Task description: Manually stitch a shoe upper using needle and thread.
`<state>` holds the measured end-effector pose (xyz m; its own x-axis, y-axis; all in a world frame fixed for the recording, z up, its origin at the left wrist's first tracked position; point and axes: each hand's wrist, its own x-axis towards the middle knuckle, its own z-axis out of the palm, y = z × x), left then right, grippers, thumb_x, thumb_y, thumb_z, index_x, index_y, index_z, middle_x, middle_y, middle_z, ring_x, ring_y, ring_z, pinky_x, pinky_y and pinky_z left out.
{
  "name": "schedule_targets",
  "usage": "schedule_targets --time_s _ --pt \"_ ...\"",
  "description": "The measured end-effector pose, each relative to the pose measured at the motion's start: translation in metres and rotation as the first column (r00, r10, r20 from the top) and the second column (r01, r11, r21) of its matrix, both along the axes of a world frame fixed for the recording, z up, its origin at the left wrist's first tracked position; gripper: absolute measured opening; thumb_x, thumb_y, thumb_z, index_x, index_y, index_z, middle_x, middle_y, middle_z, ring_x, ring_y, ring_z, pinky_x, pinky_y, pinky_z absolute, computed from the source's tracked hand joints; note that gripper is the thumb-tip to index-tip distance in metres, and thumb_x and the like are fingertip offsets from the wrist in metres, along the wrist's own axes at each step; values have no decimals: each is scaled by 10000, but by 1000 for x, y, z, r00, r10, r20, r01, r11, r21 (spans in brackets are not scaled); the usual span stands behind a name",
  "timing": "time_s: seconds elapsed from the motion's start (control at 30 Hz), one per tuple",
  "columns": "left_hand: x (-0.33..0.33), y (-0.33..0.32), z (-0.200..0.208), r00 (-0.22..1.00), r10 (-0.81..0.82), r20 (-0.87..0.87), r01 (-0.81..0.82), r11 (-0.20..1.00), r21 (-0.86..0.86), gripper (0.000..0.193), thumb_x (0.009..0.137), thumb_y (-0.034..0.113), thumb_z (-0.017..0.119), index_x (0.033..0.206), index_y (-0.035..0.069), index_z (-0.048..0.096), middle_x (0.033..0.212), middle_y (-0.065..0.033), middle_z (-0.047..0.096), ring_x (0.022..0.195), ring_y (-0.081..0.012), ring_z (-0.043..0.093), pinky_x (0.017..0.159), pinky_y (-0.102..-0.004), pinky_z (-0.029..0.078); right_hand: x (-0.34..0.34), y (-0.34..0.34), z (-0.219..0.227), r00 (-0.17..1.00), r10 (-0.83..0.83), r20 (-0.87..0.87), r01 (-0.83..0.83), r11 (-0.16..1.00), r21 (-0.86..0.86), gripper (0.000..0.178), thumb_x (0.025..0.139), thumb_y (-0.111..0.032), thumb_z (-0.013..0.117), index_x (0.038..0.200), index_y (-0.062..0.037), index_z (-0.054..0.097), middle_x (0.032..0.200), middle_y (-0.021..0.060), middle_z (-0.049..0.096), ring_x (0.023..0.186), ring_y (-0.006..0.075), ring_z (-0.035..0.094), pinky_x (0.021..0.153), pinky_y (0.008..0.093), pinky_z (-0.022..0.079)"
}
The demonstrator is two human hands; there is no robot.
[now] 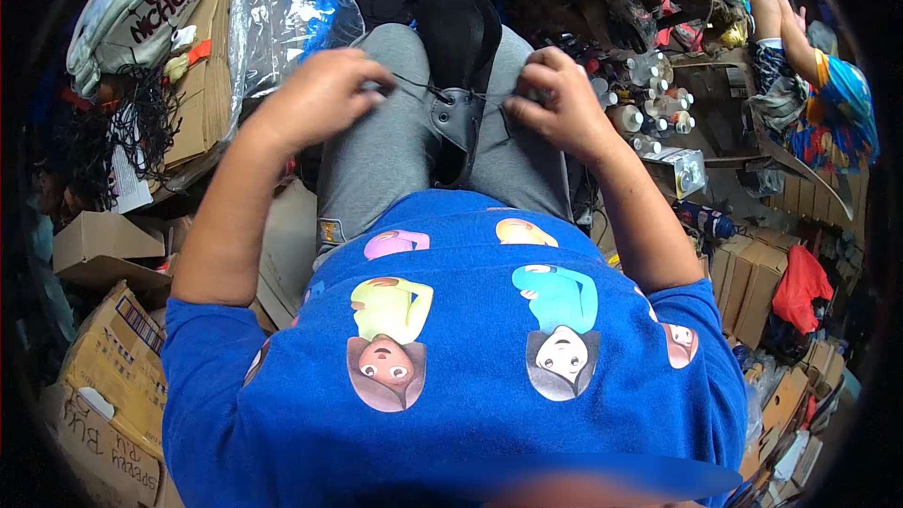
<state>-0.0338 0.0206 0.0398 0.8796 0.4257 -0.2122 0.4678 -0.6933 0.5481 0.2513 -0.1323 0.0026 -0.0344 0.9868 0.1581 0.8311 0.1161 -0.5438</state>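
Observation:
A black shoe is held upright between my grey-trousered knees, its eyelets facing up toward me. A thin black shoelace runs through the upper eyelets and stretches out to both sides. To the left of the shoe, my left hand is closed in a pinch on one end of the lace, its fingertips slightly blurred. My right hand, on the other side above my thigh, pinches the other end. Neither hand touches the shoe itself.
On the left lie a bundle of black laces, clear plastic wrap and cardboard boxes. Small bottles crowd the right, near a red plastic bag. Another person's arm shows at the upper right.

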Motion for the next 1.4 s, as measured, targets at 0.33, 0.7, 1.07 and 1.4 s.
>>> schedule_targets --time_s 0.33,0.7,1.07,1.4 --pt "13 2 -21 984 -46 171 60 995 -76 343 782 55 705 1123 68 670 1062 -169 683 999 -325 650 880 -372 511 16 12 -30 -731 -212 -648 -166 977 -132 386 1027 -423 407 875 -113 578 783 20 546 842 205 571 947 452 444" --pt "20 -2 -41 513 832 211 481 -75 -874 469 1045 428 357 703 122 455 669 -5 425 719 -174 536 853 -380 427 7 4 -18 -434 -380 -817 -150 925 -350 451 1031 -411 427 672 -138 414 534 -26 292 491 114 291 628 313 366" --pt "-50 32 -58 558 821 125 -290 334 -897 290 956 305 588 1005 22 629 916 -143 673 909 -303 672 832 -416 524 36 -33 -26 -146 -586 -797 -17 807 -590 359 998 -387 504 850 -68 576 787 68 567 758 186 568 864 395 480" --pt "-68 -58 109 592 327 736 647 351 -677 309 832 224 723 1061 20 696 899 -127 583 782 -182 541 674 -300 404 92 -89 -35 606 -626 -491 219 724 -654 482 858 -197 742 1278 -19 584 1200 99 640 1000 146 598 877 287 471"
